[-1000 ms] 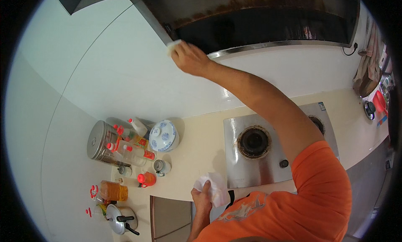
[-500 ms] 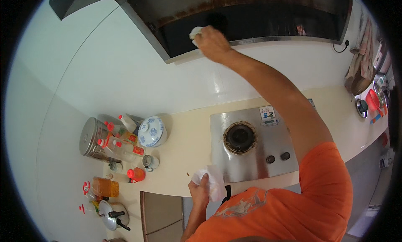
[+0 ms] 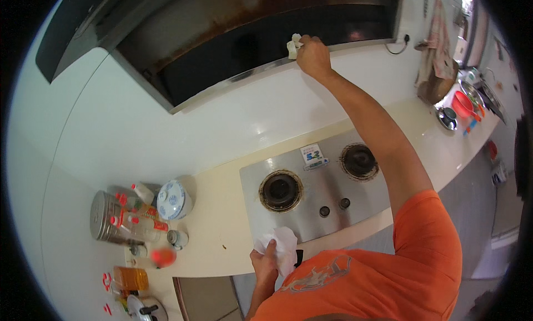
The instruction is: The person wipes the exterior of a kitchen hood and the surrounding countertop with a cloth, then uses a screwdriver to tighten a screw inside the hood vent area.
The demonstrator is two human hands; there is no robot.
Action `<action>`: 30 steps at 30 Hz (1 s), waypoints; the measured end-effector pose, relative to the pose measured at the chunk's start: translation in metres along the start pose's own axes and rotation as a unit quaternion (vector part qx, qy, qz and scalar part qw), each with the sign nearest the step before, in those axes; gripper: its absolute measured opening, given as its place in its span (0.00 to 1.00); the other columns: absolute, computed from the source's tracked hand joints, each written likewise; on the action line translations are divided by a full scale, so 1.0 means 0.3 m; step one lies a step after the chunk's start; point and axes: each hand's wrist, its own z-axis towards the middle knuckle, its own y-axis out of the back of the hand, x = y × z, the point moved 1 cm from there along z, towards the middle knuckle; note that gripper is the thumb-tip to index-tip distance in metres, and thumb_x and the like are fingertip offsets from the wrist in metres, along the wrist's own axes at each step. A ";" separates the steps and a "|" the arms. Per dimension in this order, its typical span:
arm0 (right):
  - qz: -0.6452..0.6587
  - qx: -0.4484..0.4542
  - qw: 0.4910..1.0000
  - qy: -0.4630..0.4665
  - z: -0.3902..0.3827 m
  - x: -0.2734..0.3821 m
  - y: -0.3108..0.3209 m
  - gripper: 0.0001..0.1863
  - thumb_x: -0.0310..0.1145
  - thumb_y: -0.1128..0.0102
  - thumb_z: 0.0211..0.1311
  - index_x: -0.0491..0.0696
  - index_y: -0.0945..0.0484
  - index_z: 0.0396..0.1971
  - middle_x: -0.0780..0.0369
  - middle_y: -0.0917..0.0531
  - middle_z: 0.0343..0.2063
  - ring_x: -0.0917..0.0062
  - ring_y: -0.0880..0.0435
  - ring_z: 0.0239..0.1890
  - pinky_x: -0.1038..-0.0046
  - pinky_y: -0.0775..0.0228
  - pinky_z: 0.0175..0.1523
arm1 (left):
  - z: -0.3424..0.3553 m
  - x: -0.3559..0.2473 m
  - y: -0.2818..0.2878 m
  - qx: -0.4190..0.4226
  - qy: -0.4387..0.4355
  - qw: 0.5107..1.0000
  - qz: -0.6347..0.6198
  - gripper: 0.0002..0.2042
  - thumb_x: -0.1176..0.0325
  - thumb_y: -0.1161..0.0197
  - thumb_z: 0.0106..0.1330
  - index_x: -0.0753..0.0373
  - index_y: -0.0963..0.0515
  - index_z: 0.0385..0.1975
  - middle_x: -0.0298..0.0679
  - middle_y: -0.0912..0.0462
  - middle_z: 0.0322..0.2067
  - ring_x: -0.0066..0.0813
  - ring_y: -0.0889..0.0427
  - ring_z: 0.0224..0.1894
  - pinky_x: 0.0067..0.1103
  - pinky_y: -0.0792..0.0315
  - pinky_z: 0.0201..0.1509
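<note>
Wiping range hood (image 3: 233,49) lower edge: right hand (image 3: 312,56) clenched on small cloth (image 3: 293,45), far right of the strip. Left hand (image 3: 265,263) grips white tissue (image 3: 282,246) at near bench (image 3: 222,210) edge. Brown grime remains on hood; job partway, I'd judge.

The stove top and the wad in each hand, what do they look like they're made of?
The stove top looks like brushed stainless steel: grey, with a dull sheen. The wad in the right hand, pressed to the hood's edge, and the wad in the left hand look like soft crumpled white paper or cloth; I can't tell which.
</note>
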 end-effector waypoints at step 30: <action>-0.002 -0.137 0.922 0.362 0.792 -0.989 0.797 0.20 0.34 0.31 0.53 0.46 0.21 0.46 0.50 0.22 0.43 0.53 0.23 0.47 0.59 0.28 0.53 | -0.129 0.238 -0.625 -0.098 -0.023 0.995 -0.022 0.12 0.75 0.37 0.65 0.75 0.24 0.45 0.46 0.17 0.41 0.34 0.17 0.39 0.29 0.21 0.42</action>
